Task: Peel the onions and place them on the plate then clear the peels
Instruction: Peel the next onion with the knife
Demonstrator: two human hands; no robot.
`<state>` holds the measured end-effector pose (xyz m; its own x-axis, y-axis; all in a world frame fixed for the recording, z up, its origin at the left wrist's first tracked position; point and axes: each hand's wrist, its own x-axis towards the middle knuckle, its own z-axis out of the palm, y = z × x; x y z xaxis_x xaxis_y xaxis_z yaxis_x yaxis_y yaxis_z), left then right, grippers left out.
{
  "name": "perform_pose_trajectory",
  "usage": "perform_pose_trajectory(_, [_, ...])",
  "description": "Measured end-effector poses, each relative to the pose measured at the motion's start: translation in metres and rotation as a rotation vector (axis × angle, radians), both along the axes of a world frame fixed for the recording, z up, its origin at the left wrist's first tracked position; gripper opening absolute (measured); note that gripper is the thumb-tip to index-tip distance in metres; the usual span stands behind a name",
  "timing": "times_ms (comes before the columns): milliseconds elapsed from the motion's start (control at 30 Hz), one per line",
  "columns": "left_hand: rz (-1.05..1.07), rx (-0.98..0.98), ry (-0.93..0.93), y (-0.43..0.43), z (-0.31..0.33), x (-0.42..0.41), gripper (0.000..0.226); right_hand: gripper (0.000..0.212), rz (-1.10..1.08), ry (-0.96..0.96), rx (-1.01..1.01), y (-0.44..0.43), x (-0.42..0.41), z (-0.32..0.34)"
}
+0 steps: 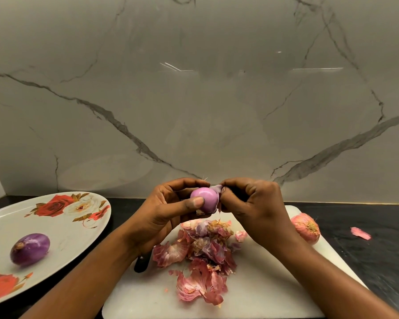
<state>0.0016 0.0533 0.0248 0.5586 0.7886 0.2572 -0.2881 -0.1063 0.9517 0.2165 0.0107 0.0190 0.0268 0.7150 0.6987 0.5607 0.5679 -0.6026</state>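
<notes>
My left hand (168, 208) grips a pale purple, mostly peeled onion (205, 199) above the white cutting board (263, 291), thumb on its front. My right hand (253, 203) pinches a strip of skin (217, 188) at the onion's right side. A heap of pink and purple peels (203, 254) lies on the board below my hands. One peeled dark purple onion (30, 249) sits on the white rose-patterned plate (78, 229) at the left. An unpeeled pink onion (306, 227) rests at the board's right edge.
A black handle (142, 263), probably a knife's, pokes out beneath my left forearm at the board's left edge. A loose pink peel (361, 233) lies on the dark counter (378, 261) to the right. A marble wall stands close behind.
</notes>
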Motion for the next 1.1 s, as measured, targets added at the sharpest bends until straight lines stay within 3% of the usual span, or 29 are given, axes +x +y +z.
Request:
perform_pose_trajectory(100, [-0.06,0.007,-0.009,0.0007,0.0008,-0.001,0.056,0.016,0.036,0.12,-0.061,-0.0001,-0.0001,0.0025])
perform_pose_trajectory(300, [-0.06,0.005,-0.033,0.0028,-0.0003,-0.0011,0.035,0.019,0.058,0.211,-0.125,0.0008,0.003,0.0043])
perform_pose_trajectory(467, [-0.01,0.0,-0.022,0.0035,-0.0003,-0.0003,0.051,0.018,0.074,0.258,-0.147,0.0024,0.0032,0.0036])
perform_pose_trajectory(867, [0.158,0.044,0.045,0.0058,-0.0014,-0.0001,0.068,0.019,0.193,0.177,-0.245,-0.0005,0.001,0.0037])
perform_pose_trajectory(1100, [0.154,0.066,0.07,0.0043,-0.0015,0.0011,0.058,0.019,0.141,0.066,-0.194,0.0035,0.0031,-0.0006])
